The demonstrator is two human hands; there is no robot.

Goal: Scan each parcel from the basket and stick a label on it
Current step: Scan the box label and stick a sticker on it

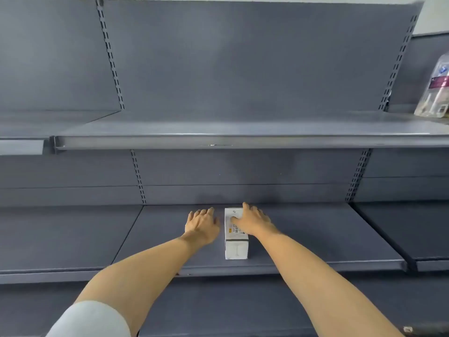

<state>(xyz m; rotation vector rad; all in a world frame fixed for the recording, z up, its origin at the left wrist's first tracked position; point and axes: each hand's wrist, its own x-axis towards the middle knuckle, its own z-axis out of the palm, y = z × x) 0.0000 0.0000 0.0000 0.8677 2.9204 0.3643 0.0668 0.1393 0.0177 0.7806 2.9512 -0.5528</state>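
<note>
Grey shelf [315, 239], white parcel [236, 244] under right hand [252, 221], left hand [201, 224] beside

1 parcel [236, 235]: small white rectangular carton, lying flat on a grey shelf board at roughly 6 o'clock of centre in the head view, long axis running 12 to 6 o'clock. Top face carries a printed label with barcode and a small yellow mark. Near end face plain white, closed flaps. Far part partly hidden under a hand.
</note>
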